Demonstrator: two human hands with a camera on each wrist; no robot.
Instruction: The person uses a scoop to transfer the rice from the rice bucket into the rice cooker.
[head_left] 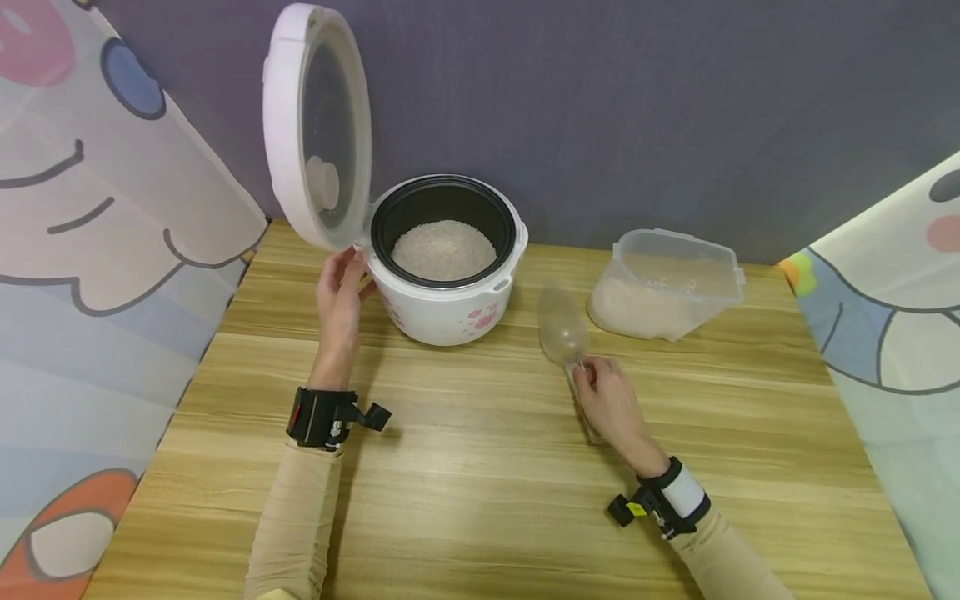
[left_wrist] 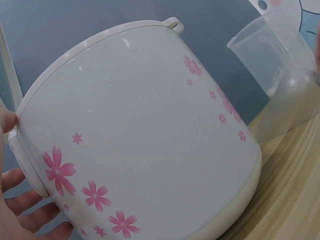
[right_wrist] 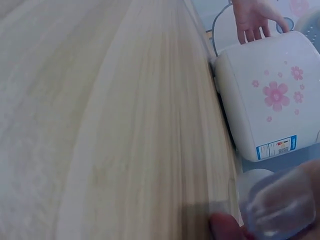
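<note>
A white rice cooker (head_left: 448,321) with pink flowers stands with its lid (head_left: 281,125) raised at the left. White rice (head_left: 444,250) lies in its dark inner pot (head_left: 442,190). At the cooker's left side, near the hinge, my left hand (head_left: 341,304) touches the body; in the left wrist view its fingers (left_wrist: 30,202) lie loosely spread there. My right hand (head_left: 611,404) pinches the handle of a clear plastic scoop (head_left: 564,333). The scoop's bowl points toward the back, between the cooker and a translucent rice container (head_left: 693,312). The right wrist view shows the scoop handle (right_wrist: 282,205) up close.
The lidless container, tapered at its right end, holds more rice and stands on the wooden table (head_left: 465,467). A dark grey wall (head_left: 637,108) rises behind the table. Cartoon-printed cloth hangs on both sides. The raised lid stands above the left hand.
</note>
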